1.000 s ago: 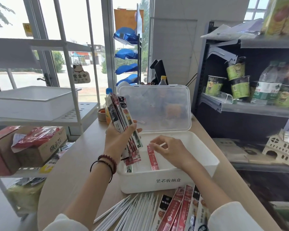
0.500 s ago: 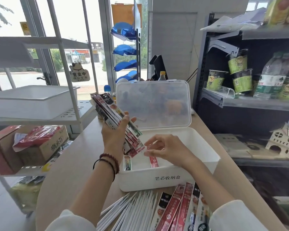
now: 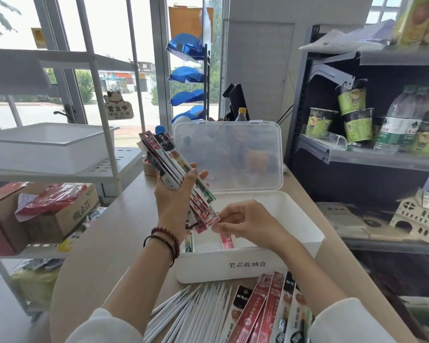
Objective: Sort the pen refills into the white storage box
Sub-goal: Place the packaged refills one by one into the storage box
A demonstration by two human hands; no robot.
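Note:
A white storage box (image 3: 245,267) stands on the wooden counter with its clear lid (image 3: 228,157) raised at the back. Inside it lie a red refill pack (image 3: 226,241) and a green-labelled pack (image 3: 188,243). My left hand (image 3: 176,194) holds a fanned stack of refill packs (image 3: 169,164) above the box's left end. My right hand (image 3: 248,224) pinches the lower end of a red pack (image 3: 208,219) in that stack, over the box. More refill packs (image 3: 270,310) and loose white refills (image 3: 191,310) lie in front of the box.
A white shelf unit on the left carries a white tray (image 3: 47,147) and cardboard boxes (image 3: 42,216). A dark shelf on the right holds cups (image 3: 352,115) and bottles (image 3: 399,125). A blue rack (image 3: 188,78) and a cola bottle (image 3: 242,115) stand behind the box.
My right hand has lifted from the red pack lying in the box up to the bottom of the stack. My left hand has tilted the stack further to the left.

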